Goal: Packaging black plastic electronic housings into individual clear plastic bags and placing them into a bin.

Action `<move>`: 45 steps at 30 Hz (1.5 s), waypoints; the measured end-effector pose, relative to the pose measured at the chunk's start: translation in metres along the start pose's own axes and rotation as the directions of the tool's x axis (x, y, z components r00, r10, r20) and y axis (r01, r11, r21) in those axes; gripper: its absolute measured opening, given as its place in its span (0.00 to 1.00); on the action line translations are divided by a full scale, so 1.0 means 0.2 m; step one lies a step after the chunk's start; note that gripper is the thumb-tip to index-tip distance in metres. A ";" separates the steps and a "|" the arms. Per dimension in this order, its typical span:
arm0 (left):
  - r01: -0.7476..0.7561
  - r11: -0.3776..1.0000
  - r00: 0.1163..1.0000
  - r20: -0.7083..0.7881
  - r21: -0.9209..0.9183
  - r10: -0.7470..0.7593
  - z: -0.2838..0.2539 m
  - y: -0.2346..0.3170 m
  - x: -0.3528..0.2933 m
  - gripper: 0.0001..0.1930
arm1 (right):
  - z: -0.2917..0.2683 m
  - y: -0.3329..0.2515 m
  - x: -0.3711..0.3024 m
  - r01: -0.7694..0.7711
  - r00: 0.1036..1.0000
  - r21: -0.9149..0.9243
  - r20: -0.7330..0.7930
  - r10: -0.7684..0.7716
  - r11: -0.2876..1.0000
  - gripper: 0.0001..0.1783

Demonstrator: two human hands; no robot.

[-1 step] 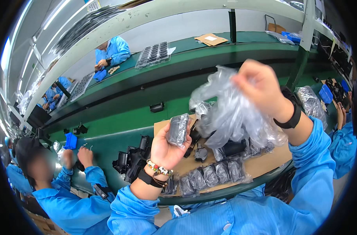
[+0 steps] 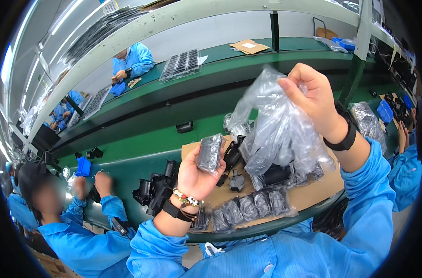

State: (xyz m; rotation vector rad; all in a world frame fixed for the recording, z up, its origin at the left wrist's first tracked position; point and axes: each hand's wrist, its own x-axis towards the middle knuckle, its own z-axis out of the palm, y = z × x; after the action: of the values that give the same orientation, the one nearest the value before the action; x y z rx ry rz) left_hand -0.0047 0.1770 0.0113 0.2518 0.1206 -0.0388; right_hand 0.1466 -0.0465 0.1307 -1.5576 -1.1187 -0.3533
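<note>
My left hand has its palm up and holds a black boxy part in a clear plastic bag, with the thumb and fingers along its sides. Higher and to the right, my right hand pinches a loose bunch of crumpled clear plastic bags, which hangs over the cardboard sheet. A row of bagged black parts lies on the near side of that cardboard. Behind the row are unbagged dark parts, among them a grey-black piece. The hanging plastic partly hides other bagged parts.
A pile of black plastic parts lies left of the cardboard on the green bench. One black part sits farther back on the green belt. A co-worker's hand is at the left, near a blue bin. A white post stands at right.
My right hand has shifted slightly right, and the bunch of bags has swung and changed shape. My left hand stays in place with the bagged part.
</note>
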 end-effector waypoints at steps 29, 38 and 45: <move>0.120 0.971 0.989 0.065 0.206 -0.136 0.25 -0.19 0.08 0.18 | -0.02 -0.13 -0.15 0.517 0.740 -0.310 0.630 -0.235 0.798 0.18; -0.082 0.785 0.995 0.011 0.614 0.095 0.36 -0.17 0.11 0.25 | -0.07 -0.06 0.10 0.375 0.825 -0.024 0.464 -0.322 0.927 0.04; -0.116 -0.109 0.959 0.140 0.987 0.248 0.19 -0.15 0.08 0.11 | -0.12 -0.08 0.24 0.282 0.905 -0.005 0.334 -0.264 0.959 0.10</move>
State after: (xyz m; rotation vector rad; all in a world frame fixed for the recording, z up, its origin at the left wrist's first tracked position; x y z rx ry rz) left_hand 0.0139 0.1378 0.0393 1.9204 0.1261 0.1976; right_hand 0.1655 -0.0463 0.1838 -1.5440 -1.6113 -0.3169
